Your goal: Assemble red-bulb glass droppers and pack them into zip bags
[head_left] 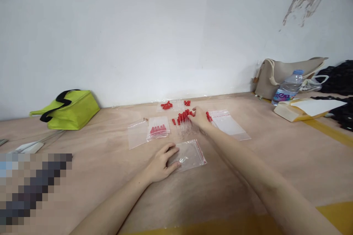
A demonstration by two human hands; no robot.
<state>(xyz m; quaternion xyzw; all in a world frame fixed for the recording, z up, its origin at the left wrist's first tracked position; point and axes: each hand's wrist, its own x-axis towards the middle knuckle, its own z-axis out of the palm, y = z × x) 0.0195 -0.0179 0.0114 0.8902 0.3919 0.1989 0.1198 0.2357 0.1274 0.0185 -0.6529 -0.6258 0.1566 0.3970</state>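
Red-topped droppers (182, 119) lie piled on the table (104, 147), the right hand (200, 118) touching the pile's right edge, its grip unclear, while the left hand (162, 163), fingers apart, rests on a clear bag (191, 155) in front.

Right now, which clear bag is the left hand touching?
The nearest clear bag, its red-striped edge to the right: the left hand rests on its left side. The other bags lie farther back.
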